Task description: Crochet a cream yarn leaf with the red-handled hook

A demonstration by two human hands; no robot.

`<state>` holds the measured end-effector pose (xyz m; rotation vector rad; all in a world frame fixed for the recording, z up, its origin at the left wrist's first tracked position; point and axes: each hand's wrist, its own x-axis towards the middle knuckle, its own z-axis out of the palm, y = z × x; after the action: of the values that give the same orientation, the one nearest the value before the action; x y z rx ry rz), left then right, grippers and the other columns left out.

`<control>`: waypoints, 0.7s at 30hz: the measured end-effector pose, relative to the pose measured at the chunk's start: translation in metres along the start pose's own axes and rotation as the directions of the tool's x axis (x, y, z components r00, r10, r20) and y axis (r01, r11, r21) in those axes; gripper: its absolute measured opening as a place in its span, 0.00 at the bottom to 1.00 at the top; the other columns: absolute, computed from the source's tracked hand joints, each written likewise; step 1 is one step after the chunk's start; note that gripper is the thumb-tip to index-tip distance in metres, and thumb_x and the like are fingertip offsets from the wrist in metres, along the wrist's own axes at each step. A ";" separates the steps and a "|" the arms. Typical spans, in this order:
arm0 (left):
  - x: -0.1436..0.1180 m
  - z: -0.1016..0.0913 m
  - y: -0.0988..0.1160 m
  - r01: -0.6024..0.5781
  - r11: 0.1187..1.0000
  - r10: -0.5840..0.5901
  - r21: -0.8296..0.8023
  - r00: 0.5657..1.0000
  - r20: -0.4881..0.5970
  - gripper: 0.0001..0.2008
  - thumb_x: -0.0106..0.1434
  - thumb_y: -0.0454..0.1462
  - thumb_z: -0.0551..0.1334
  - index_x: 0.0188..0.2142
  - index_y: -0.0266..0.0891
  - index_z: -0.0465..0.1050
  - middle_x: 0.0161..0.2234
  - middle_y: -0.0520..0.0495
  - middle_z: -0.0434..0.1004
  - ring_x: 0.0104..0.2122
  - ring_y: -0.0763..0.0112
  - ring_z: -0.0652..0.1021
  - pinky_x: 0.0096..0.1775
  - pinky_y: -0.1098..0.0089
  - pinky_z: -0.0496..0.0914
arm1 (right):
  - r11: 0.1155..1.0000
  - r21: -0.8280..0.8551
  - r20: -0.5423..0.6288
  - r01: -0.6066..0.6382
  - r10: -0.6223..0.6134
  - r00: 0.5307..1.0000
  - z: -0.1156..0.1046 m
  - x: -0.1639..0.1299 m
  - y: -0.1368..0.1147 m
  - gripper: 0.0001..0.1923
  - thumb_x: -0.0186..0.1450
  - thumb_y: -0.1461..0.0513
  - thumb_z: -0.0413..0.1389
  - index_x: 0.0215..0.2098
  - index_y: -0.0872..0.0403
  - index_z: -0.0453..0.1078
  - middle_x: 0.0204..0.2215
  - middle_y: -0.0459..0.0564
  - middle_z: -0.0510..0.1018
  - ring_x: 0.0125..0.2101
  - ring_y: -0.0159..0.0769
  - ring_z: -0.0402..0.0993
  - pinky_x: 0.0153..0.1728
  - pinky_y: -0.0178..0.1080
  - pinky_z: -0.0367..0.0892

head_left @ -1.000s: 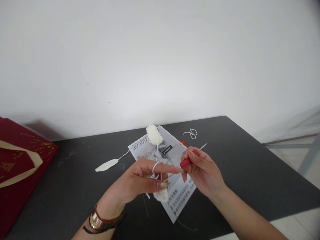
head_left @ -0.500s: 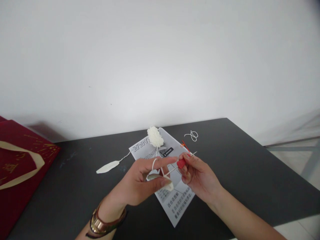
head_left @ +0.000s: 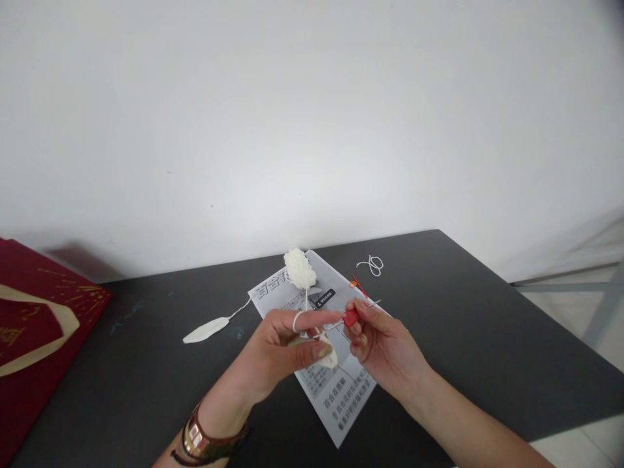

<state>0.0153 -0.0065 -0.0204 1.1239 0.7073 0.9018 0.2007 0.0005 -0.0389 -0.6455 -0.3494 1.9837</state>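
My left hand [head_left: 280, 348] pinches a small cream crochet piece [head_left: 329, 357] between thumb and fingers. Its index finger is stretched out, with white yarn looped around it. In my right hand [head_left: 377, 341] is a crochet hook [head_left: 350, 317] with a red grip; its thin shaft points left to the crochet piece. Whether a loop sits on the hook's tip is too small to tell. From the yarn ball [head_left: 298, 268], a strand runs down to my left hand. Both hands are above a printed sheet [head_left: 341, 406], which they partly cover.
A leaf-shaped cream crochet piece [head_left: 207, 330] with a yarn tail lies left on the dark table [head_left: 468, 338]. Right of the sheet are a red, thin-pointed tool [head_left: 359, 286] and a loose yarn curl [head_left: 374, 265]. A red gift bag [head_left: 43, 325] stands far left; a white wall rises behind.
My right hand has brought the hook slightly left, its shaft now reaching the crochet piece. The strand stretched between hook and piece no longer shows. The whole view has shifted slightly.
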 end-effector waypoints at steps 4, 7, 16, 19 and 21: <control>0.000 0.001 -0.001 0.029 0.995 -0.021 -0.094 0.996 0.084 0.15 0.57 0.34 0.68 0.44 0.49 0.79 0.33 0.50 0.80 0.31 0.74 0.74 0.36 0.70 0.66 | 1.000 0.015 0.017 0.009 -0.009 1.000 0.000 0.001 0.000 0.08 0.55 0.61 0.66 0.29 0.59 0.75 0.18 0.42 0.76 0.16 0.23 0.70 0.18 0.25 0.70; 0.000 -0.005 0.000 0.017 0.993 0.001 -0.117 0.988 0.157 0.15 0.55 0.38 0.69 0.44 0.50 0.80 0.35 0.49 0.79 0.33 0.71 0.74 0.37 0.69 0.65 | 0.999 0.034 0.065 -0.014 0.012 0.998 -0.001 0.002 -0.001 0.07 0.57 0.62 0.64 0.29 0.60 0.75 0.17 0.42 0.74 0.15 0.24 0.69 0.18 0.27 0.71; 0.012 -0.024 0.011 0.007 0.970 -0.083 0.243 0.948 0.306 0.13 0.55 0.41 0.68 0.19 0.35 0.74 0.31 0.45 0.74 0.31 0.68 0.71 0.35 0.67 0.62 | 0.992 0.051 0.281 -0.113 0.094 0.955 -0.011 0.008 0.007 0.10 0.63 0.63 0.56 0.25 0.59 0.72 0.13 0.41 0.68 0.12 0.24 0.61 0.15 0.29 0.68; 0.013 -0.031 0.016 -0.027 0.913 -0.106 0.407 0.948 0.300 0.07 0.55 0.35 0.68 0.23 0.36 0.75 0.29 0.49 0.74 0.29 0.71 0.69 0.34 0.69 0.60 | 0.989 0.051 0.304 -0.136 0.114 0.946 -0.014 0.011 0.006 0.09 0.62 0.63 0.57 0.25 0.60 0.72 0.13 0.41 0.67 0.12 0.23 0.59 0.14 0.26 0.65; 0.012 -0.036 0.019 -0.049 0.885 -0.093 0.462 0.956 0.279 0.04 0.57 0.34 0.67 0.27 0.37 0.77 0.29 0.50 0.72 0.29 0.71 0.68 0.34 0.69 0.59 | 0.987 0.047 0.319 -0.153 0.130 0.939 -0.016 0.012 0.006 0.10 0.61 0.63 0.57 0.24 0.60 0.72 0.12 0.41 0.67 0.12 0.22 0.57 0.14 0.25 0.63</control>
<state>-0.0136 0.0233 -0.0133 1.6370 0.7039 0.5317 0.2009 0.0082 -0.0581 -0.3129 -0.4318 2.2319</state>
